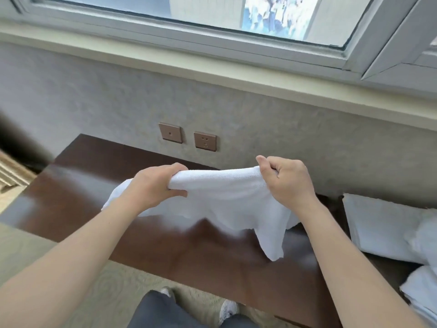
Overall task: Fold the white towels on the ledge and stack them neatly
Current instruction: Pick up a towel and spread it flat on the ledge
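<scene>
Below a window [212, 17] and a pale textured wall carrying two bronze-coloured socket plates [188, 136], a dark polished wooden ledge [71, 185] runs across the frame, where a person stands folding laundry. Both hands hold one white towel [224, 202] in the air above the ledge: the left hand [153, 185] has its fingers and thumb curled around a bunched part of the upper edge, while the right hand [287, 179] pinches the same edge between thumb and curled fingers, the two hands near each other with a short taut span of cloth between them. The rest of the towel hangs loose and uneven, one corner drooping toward the ledge on the right and another fold trailing behind the left wrist, its lower hem blurred. Gripping along one edge lets the fabric fall open under its own weight, probably so it can be straightened before folding. At the right end of the ledge lie more white towels [383, 228], some flat and others crumpled at the frame's edge, apparently waiting their turn; whether any are already folded cannot be told. Patterned carpet [99, 292] and the person's shoes [228, 308] show below.
</scene>
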The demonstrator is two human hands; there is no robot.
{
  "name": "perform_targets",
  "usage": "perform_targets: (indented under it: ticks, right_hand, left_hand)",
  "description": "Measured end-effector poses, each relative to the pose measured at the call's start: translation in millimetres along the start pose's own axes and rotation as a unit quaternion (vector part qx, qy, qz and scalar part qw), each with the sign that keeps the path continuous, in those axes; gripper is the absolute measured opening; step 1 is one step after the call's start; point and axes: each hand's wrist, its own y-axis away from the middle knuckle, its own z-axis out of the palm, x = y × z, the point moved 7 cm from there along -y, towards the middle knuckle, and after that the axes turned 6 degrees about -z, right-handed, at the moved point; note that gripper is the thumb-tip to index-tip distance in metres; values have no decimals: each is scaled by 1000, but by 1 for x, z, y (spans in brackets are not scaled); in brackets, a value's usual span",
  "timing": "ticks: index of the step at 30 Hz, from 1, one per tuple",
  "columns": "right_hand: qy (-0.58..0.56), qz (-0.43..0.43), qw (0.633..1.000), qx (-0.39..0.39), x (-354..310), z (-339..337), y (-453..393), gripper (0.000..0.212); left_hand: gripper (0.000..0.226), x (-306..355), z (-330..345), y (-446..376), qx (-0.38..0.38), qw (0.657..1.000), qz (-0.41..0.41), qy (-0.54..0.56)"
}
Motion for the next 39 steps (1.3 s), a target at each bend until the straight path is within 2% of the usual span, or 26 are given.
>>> perform_targets:
  ticks: [2,6,11,17,21,23,26,29,31,32,35,39]
  right_hand:
    - [6,16,1000,-17,-4,10,-12,58]
    - [37,48,997,-51,-20,44,-38,59]
    - [70,117,986,-100,-33,127,-69,59]
    - [98,161,974,-129,-17,261,-71,58]
    - [167,110,969,-145,-12,327,-71,55]
    - [199,89,969,-119,-3,345,-69,54]
    - [213,125,963,-106,20,363,-53,46]
    - [143,164,971,-96,31,370,-33,41]
    - [83,167,981,-51,27,360,-19,34]
    - [70,171,982,-30,26,353,-11,33]
    - [83,210,973,49,27,326,23,37]
    - [112,340,927,115,47,302,87,30]
  left_hand:
    - [48,-13,-1,-9,11,999,35,-14]
    - [50,-51,-11,-27,84,985,137,-68]
    - [39,-119,-15,-51,102,964,216,-121]
    - [49,-220,51,-80,0,978,159,-135]
    - [54,-263,95,-82,-53,982,123,-132]
    - [64,-268,106,-80,-48,984,125,-115]
    - [78,-273,125,-79,-67,987,121,-85]
    - [83,-276,143,-78,-194,975,96,-46]
    - [103,-271,144,-78,-272,958,84,-20]
    - [106,-264,141,-79,-285,955,83,4]
    - [87,-227,132,-87,-264,956,95,83]
    - [78,-156,151,-106,-257,952,135,99]
